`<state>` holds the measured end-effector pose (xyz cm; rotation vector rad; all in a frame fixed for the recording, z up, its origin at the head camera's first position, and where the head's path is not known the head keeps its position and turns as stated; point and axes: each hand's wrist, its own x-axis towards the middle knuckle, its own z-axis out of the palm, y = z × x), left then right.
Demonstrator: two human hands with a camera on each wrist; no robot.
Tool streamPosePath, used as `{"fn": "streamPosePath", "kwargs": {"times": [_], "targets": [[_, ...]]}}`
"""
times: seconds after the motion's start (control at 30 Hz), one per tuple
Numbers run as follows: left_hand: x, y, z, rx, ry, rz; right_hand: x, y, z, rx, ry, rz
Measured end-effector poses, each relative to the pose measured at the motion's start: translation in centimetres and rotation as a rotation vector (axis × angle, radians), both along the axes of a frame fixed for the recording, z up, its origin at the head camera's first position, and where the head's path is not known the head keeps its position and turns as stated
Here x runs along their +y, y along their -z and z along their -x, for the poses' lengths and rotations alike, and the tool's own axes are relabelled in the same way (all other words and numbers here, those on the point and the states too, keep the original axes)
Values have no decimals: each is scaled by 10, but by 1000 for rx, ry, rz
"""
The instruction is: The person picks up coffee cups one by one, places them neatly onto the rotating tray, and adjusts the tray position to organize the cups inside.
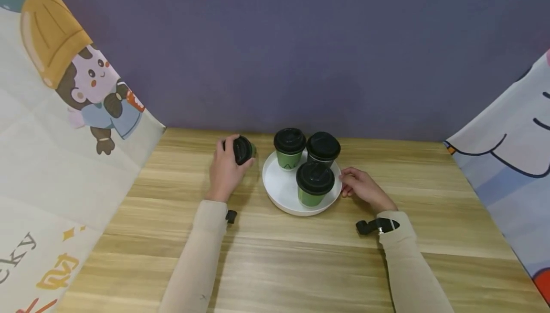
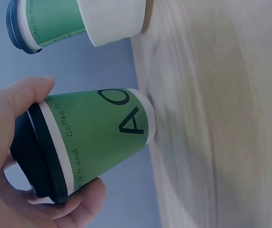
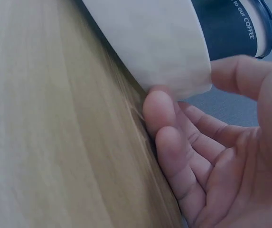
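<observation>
My left hand [image 1: 225, 172] grips a green paper cup with a black lid [image 1: 244, 150] just left of the round white tray [image 1: 279, 191]. The cup [image 2: 102, 135] is tilted, its base down by the wooden table, with my thumb and fingers [image 2: 12, 142] round its lid end. On the tray stand two green lidded cups [image 1: 290, 148] [image 1: 314, 184] and a dark one [image 1: 323, 149]. My right hand [image 1: 361, 186] is at the tray's right edge. The right wrist view shows the thumb over the rim [image 3: 154, 42] and the fingers [image 3: 211, 156] curled beneath it.
The wooden table [image 1: 301, 255] ends at a purple backdrop behind. Printed cartoon panels [image 1: 64, 112] [image 1: 515, 150] wall off the left and right sides. Bare wood lies in front of the tray, between my forearms.
</observation>
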<state>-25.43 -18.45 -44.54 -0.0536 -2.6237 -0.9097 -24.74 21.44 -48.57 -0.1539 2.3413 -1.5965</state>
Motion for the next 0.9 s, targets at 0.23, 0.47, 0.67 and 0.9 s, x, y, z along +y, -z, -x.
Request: {"fn": "streamPosePath", "kwargs": {"times": [0.23, 0.47, 0.67, 0.9], "targets": [[1, -13, -4, 60, -13, -9, 0, -5, -3, -7, -8, -9], [4, -42, -20, 139, 6, -33, -3, -5, -2, 2, 6, -4], [6, -55, -28, 158, 36, -51, -4, -3, -2, -5, 17, 11], [9, -61, -33, 154, 86, -49, -4, -1, -1, -13, 15, 10]]}}
